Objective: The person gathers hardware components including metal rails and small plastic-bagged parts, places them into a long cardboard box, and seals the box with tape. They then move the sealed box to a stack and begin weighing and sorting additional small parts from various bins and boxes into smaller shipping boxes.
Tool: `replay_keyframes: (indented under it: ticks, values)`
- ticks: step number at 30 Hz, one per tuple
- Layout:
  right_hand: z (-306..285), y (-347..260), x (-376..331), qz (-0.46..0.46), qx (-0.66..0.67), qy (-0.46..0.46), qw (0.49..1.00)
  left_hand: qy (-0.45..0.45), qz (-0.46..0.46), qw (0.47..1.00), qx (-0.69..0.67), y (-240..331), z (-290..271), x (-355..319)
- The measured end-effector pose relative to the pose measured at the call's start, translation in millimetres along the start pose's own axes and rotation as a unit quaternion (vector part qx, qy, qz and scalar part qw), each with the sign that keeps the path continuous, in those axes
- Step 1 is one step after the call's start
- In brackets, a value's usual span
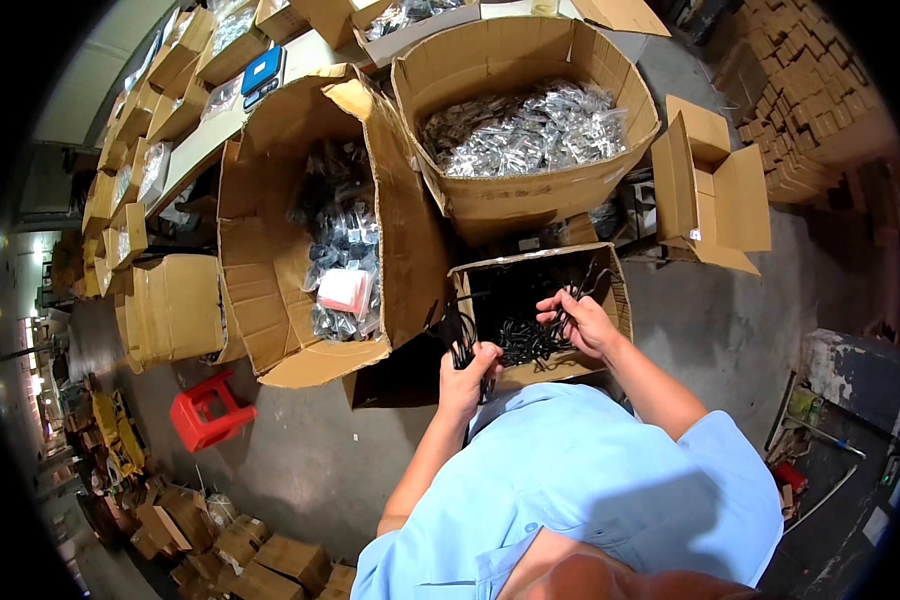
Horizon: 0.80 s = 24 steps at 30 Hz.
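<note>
My left hand (470, 378) is closed round a bundle of black cables (461, 335) at the near left corner of an open cardboard box (545, 374). Over the right side of that box, my right hand (582, 322) has its fingers curled on another black cable (592, 283), whose strands stick up past the fingertips. More black cables (530, 340) lie in a heap inside the box between my hands. The far part of the box interior is dark, so its contents there are hard to make out.
Beyond stand a large carton (530, 190) of small clear-bagged parts and, to the left, a tall carton (260, 220) of dark bagged pieces with a pinkish-white packet (343, 290). An open box (715, 200) is at the right. A red stool (210, 410) stands on the floor.
</note>
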State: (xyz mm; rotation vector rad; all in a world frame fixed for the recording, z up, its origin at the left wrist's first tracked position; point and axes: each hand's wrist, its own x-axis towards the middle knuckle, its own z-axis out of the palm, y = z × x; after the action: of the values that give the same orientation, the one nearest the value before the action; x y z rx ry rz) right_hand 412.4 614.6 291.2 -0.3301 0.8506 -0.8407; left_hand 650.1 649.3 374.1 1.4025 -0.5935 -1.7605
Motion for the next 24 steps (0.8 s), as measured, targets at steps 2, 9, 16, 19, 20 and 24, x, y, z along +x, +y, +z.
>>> replay_keyframes:
  ticks: [2,9,16,19,20,24]
  values:
    - [11,-4,-5,-0.013,0.061,-0.077,0.995,-0.016,0.0,1.0,-0.019,2,8,6]
    - [57,-22,-27,-0.001,0.065,-0.113,0.992,-0.044,0.002,0.999,-0.002,-7,24,12]
    - [73,-18,-29,-0.02,0.093,-0.126,0.987,-0.066,0.022,0.997,0.027,-13,22,16]
    - [83,-18,-28,-0.025,0.101,-0.113,0.988,-0.074,0.079,0.992,0.067,-13,28,18]
    - [86,-18,-28,-0.036,0.096,-0.115,0.988,-0.071,0.097,0.99,0.069,-9,32,17]
    - [86,-11,-27,-0.028,0.091,-0.104,0.99,-0.03,0.114,0.989,0.094,-16,33,23]
